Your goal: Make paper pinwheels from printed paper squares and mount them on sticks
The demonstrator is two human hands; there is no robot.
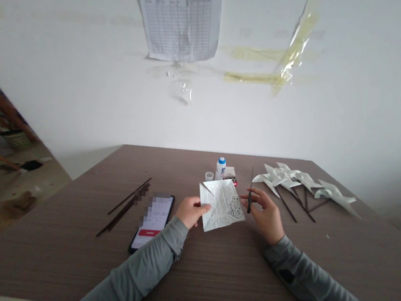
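One paper square (222,205) in hand, scissors (250,194) beside it, over the bench (210,282).
From here I read the left hand (191,211) as closed on the square's near edge, thumb on top; the right hand (265,213) keeps a narrow pinch on the scissors, tips up, just beside the sheet and apart from it. The square is folded, printed with lines and a cartoon figure, and slit at one corner. Beyond it I see a glue bottle (220,168) with a blue cap, a small cup (209,175) and a red-and-white box (231,175). Paper pinwheels (289,179) on dark sticks lie to the right; loose sticks (125,207) lie left of a phone (152,223), which sits near the left wrist.
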